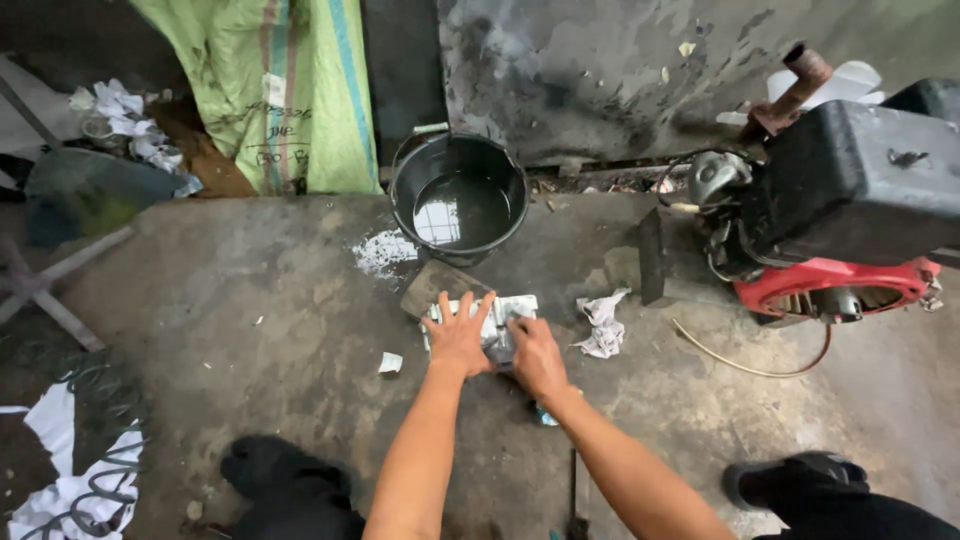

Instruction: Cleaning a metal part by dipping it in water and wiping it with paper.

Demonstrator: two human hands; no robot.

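The head view shows two shoes at the bottom. In the middle, the left hand [458, 338] lies flat and open on a shiny metal part [497, 322] on the floor. The right hand [537, 355] curls closed on it. Above stands a black bucket [459, 197] of water, and a red and black engine [840, 205] sits at the upper right.

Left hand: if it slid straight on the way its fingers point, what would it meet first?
The left hand lies flat on a silvery metal part, fingers pointing up the floor. Straight on, it would likely meet the flat dark block first, then the black bucket; depth is hard to judge.
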